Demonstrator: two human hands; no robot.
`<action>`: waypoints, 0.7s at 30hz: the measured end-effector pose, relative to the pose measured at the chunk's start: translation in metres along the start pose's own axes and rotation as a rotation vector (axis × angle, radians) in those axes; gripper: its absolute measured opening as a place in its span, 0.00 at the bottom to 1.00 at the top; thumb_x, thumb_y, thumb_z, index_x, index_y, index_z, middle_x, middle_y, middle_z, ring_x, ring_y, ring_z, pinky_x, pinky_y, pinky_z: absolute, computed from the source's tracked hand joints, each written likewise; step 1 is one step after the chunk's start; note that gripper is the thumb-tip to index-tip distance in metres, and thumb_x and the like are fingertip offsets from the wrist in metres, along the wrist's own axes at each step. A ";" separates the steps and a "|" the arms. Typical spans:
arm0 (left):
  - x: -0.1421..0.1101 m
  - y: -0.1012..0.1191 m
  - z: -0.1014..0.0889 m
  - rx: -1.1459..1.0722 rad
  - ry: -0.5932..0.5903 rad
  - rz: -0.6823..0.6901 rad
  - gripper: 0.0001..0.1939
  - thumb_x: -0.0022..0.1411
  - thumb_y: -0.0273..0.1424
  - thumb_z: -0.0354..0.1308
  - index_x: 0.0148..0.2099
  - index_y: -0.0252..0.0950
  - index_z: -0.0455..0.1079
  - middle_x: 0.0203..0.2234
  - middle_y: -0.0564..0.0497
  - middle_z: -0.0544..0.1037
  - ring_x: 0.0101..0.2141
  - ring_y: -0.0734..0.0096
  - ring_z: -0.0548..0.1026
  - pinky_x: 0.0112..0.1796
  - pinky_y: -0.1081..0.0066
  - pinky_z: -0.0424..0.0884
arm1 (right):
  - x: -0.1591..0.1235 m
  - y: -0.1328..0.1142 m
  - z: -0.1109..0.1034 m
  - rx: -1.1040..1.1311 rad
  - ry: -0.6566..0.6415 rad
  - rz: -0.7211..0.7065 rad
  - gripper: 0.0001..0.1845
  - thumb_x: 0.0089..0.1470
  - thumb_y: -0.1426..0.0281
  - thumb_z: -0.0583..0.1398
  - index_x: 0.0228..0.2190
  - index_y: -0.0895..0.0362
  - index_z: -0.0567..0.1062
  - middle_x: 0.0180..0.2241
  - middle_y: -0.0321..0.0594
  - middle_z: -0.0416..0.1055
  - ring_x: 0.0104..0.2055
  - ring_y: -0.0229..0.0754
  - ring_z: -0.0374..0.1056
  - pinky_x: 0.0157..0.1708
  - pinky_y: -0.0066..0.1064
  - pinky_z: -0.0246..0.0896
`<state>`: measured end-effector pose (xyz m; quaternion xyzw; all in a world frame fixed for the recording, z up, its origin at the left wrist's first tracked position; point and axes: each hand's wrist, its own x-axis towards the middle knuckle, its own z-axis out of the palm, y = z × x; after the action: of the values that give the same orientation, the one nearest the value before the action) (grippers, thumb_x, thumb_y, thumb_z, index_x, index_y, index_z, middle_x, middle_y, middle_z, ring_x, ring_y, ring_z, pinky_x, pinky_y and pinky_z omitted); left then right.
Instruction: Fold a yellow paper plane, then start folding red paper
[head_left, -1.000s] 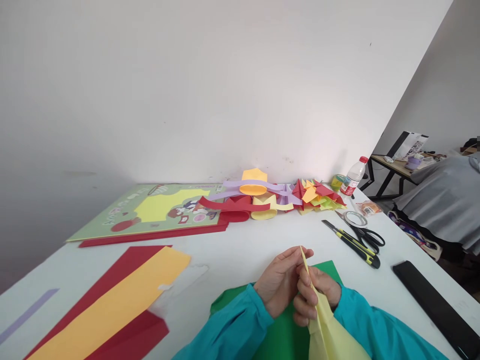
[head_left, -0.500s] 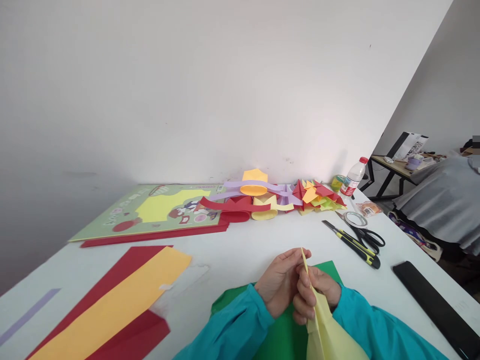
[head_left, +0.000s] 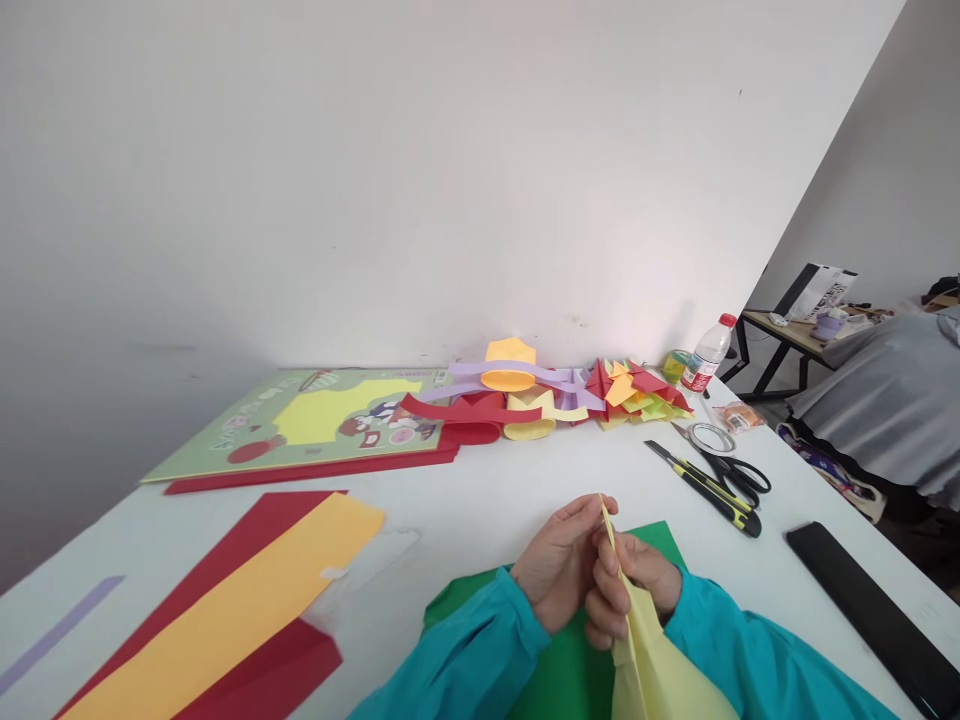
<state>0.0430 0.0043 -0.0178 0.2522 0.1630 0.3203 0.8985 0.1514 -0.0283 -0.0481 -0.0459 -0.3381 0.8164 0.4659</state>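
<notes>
Left hand: fingers closed, pinching the upper tip of the yellow paper. Right hand: just beside the left, fingers curled closed on the same paper, below the tip.

Yellow paper: one piece, pale, held up between the hands over the green sheet, its lower part widening toward the near edge of the view. Narrow and layered at the top, seen nearly edge-on; creases run down the wider part. Lower end out of frame; any tear or glue, cannot tell.

Progress, as judged: creasing begun on this piece, its narrow end brought together; the wide end looks unfinished. Number of folds remaining, cannot tell.

Right of the hands, on the white table: knife, scissors and tape roll, none in hand; black case, farther right.

Left of the hands: orange strip lying across red paper, flat stock, apparently unworked; purple strip, narrow, apart.

By the wall: looped bands in red, yellow, orange and purple, seemingly made up; folded pieces, mixed colours, heaped, likewise shaped; bottle, upright, red cap.
</notes>
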 end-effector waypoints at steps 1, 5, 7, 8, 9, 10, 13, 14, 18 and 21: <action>0.000 0.000 0.000 -0.005 -0.004 0.000 0.13 0.52 0.40 0.60 0.33 0.37 0.63 0.13 0.56 0.68 0.18 0.73 0.67 0.23 0.74 0.64 | 0.000 0.000 0.000 0.002 -0.002 0.001 0.11 0.55 0.62 0.57 0.28 0.57 0.70 0.19 0.33 0.69 0.17 0.33 0.63 0.20 0.28 0.61; 0.001 -0.002 -0.002 -0.031 -0.004 0.003 0.12 0.53 0.39 0.60 0.33 0.37 0.63 0.13 0.56 0.67 0.18 0.73 0.68 0.24 0.75 0.64 | 0.000 0.000 0.000 0.012 -0.010 0.008 0.11 0.55 0.62 0.56 0.28 0.57 0.70 0.19 0.33 0.69 0.18 0.33 0.64 0.21 0.28 0.61; 0.000 -0.003 -0.003 -0.040 -0.001 0.006 0.12 0.53 0.39 0.60 0.32 0.37 0.64 0.13 0.57 0.67 0.18 0.73 0.68 0.24 0.75 0.64 | 0.000 0.000 0.000 0.011 -0.013 0.011 0.11 0.55 0.62 0.56 0.28 0.57 0.71 0.19 0.33 0.69 0.18 0.33 0.63 0.21 0.28 0.62; 0.000 -0.003 -0.003 -0.044 0.003 0.009 0.12 0.53 0.39 0.61 0.32 0.37 0.64 0.13 0.57 0.66 0.18 0.74 0.68 0.24 0.75 0.64 | 0.000 0.000 0.000 0.009 -0.015 0.011 0.11 0.55 0.62 0.56 0.28 0.57 0.71 0.19 0.33 0.69 0.18 0.33 0.63 0.21 0.28 0.62; 0.000 -0.003 -0.003 -0.046 0.006 0.011 0.12 0.52 0.38 0.61 0.32 0.37 0.64 0.13 0.57 0.66 0.18 0.74 0.67 0.24 0.75 0.64 | 0.000 0.000 0.000 0.007 -0.017 0.010 0.11 0.55 0.62 0.56 0.28 0.57 0.71 0.19 0.33 0.69 0.18 0.33 0.63 0.21 0.28 0.62; 0.000 -0.004 -0.003 -0.050 0.010 0.015 0.13 0.52 0.38 0.62 0.32 0.37 0.64 0.14 0.57 0.66 0.18 0.75 0.67 0.24 0.75 0.64 | 0.000 0.000 0.000 0.005 -0.019 0.011 0.11 0.56 0.62 0.56 0.28 0.57 0.71 0.19 0.33 0.69 0.18 0.33 0.63 0.21 0.28 0.62; 0.001 -0.004 -0.004 -0.072 0.020 0.018 0.14 0.49 0.37 0.64 0.32 0.36 0.63 0.14 0.58 0.66 0.18 0.75 0.67 0.23 0.77 0.62 | 0.000 0.001 -0.001 0.007 -0.029 0.013 0.12 0.56 0.62 0.55 0.28 0.57 0.71 0.19 0.33 0.69 0.17 0.33 0.63 0.21 0.29 0.62; 0.001 -0.003 -0.004 -0.077 0.023 0.019 0.14 0.49 0.37 0.64 0.31 0.36 0.63 0.14 0.58 0.66 0.18 0.76 0.67 0.22 0.77 0.62 | 0.000 0.001 -0.001 0.009 -0.029 0.013 0.12 0.56 0.62 0.55 0.28 0.57 0.71 0.19 0.32 0.68 0.17 0.33 0.63 0.22 0.29 0.62; 0.003 -0.002 -0.002 -0.067 0.040 0.039 0.15 0.47 0.37 0.65 0.30 0.35 0.63 0.13 0.58 0.65 0.16 0.77 0.65 0.22 0.78 0.61 | 0.000 0.001 -0.001 0.025 -0.007 0.021 0.11 0.54 0.62 0.57 0.28 0.57 0.71 0.19 0.32 0.69 0.18 0.33 0.63 0.21 0.28 0.62; 0.002 0.000 -0.001 -0.069 0.059 0.040 0.14 0.47 0.36 0.65 0.30 0.36 0.64 0.13 0.59 0.63 0.16 0.78 0.64 0.21 0.78 0.60 | 0.000 0.000 0.001 0.029 0.016 0.034 0.11 0.54 0.62 0.58 0.28 0.57 0.70 0.19 0.31 0.69 0.18 0.32 0.63 0.21 0.28 0.62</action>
<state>0.0440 0.0056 -0.0188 0.2147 0.1732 0.3511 0.8948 0.1511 -0.0283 -0.0476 -0.0514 -0.3216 0.8286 0.4553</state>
